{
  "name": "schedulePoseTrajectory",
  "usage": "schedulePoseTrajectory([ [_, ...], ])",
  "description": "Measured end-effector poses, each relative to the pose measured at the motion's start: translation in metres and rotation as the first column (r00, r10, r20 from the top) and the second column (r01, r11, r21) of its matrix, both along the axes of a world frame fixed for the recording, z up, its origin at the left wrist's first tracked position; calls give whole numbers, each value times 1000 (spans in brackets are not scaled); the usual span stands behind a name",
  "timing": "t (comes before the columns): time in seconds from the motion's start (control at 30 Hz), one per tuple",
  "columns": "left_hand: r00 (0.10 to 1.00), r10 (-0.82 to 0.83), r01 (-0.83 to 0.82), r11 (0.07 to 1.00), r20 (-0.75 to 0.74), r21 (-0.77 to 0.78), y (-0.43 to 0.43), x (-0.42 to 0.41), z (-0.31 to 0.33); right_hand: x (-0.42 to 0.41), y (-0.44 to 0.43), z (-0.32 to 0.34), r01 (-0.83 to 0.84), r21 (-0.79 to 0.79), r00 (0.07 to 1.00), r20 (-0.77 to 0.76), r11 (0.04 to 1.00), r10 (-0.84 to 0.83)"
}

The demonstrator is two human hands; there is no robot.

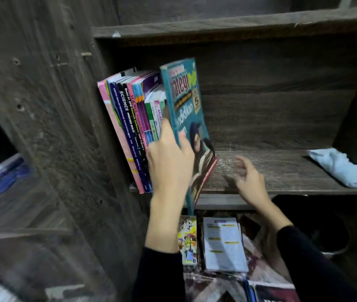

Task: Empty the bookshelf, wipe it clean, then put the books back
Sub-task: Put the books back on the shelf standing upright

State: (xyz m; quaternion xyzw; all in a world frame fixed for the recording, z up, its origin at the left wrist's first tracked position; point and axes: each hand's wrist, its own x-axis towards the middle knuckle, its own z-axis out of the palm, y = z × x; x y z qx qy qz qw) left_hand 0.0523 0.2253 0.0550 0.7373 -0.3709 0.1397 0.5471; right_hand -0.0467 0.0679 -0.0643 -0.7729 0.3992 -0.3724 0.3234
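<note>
Dim overall. Light is received from the front, strongest on the teal book cover. The right hand is smeared by motion blur. The side panel is streaked, soft; shelf board lines are bowed by wide-angle distortion. Deep shadow is seen beneath.

The left hand grips a teal book beside the upright row of books at the shelf's left. The right hand hovers, blurred; a blue cloth lies far right.

Dark rough-grained wooden bookshelf with scuffed matt board, glossy teal paper book cover, soft pale-blue cloth, glossy paperback spines
</note>
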Motion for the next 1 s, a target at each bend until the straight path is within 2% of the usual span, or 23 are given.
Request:
schedulePoseTrajectory([
  [0.17,997,62,-50,973,46,-226,46,14,27,34,9,76,-175,-114,985,-20,978,174],
  [0.3,990,132,-112,950,52,-292,69,26,34,69,11,132,-326,-218,942,4,920,335],
  [0.43,991,123,-98,935,55,-341,82,34,35,95,2,149,-396,-226,911,-218,890,350],
  [0.5,989,127,-97,939,71,-330,83,33,36,99,-3,146,-395,-223,906,-255,891,338],
  [0.77,981,106,-58,959,162,-276,80,20,40,79,-10,141,-292,-291,954,-18,911,300],
  [1.0,970,69,-12,972,233,-236,61,5,41,69,-18,136,-235,-314,967,15,920,253],
])
